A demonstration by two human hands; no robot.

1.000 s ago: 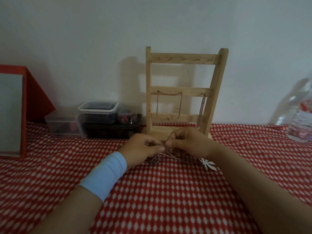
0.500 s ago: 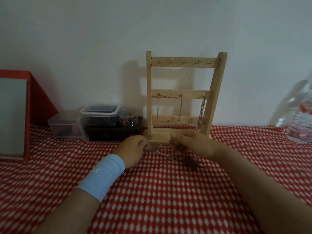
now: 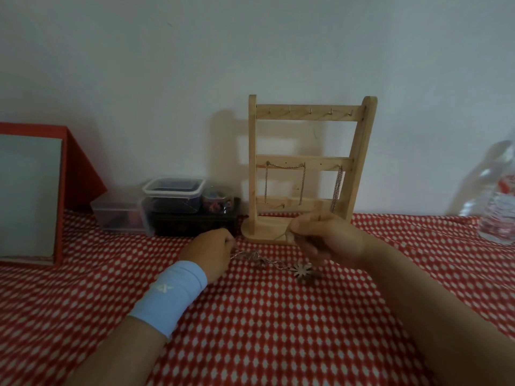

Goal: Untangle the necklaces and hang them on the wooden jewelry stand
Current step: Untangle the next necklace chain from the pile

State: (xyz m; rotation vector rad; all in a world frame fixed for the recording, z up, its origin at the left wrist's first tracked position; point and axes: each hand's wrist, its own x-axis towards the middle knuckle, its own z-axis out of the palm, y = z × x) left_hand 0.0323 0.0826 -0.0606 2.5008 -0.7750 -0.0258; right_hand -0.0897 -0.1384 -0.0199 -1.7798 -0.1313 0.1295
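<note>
Two ends of a tangled necklace [image 3: 259,257] are pinched and drawn apart — left hand [image 3: 209,252] on one, right hand [image 3: 326,238] on the other, flower pendant [image 3: 302,270] just below it. Step in hand: untangling; next, the chain needs working loose before lifting to the wooden jewelry stand [image 3: 306,168] just beyond the right hand.

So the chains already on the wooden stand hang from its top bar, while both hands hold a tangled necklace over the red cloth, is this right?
Not quite. The chains hang from the middle bar of the wooden stand, not the top bar, as the head view shows. The left hand and right hand do hold the tangled necklace over the red cloth.
</note>
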